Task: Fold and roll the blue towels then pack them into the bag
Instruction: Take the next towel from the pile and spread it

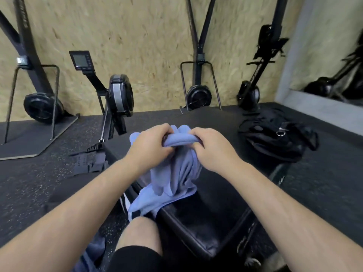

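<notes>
Both hands, left (150,143) and right (211,146), arms outstretched, grip the bunched blue towel (176,167).

blue towel (176,169): crumpled, top edge bunched, draping onto bench (212,213); black bag (275,142): slumped, well apart, right

Towel (176,169) — soft matt cloth; bench (212,222) perhaps leather.

Black exercise machines (119,95) stand along a chipboard wall (147,36) on speckled dark rubber flooring (29,183), with a mirror (334,46) at right and a black padded bench (206,213)
</notes>
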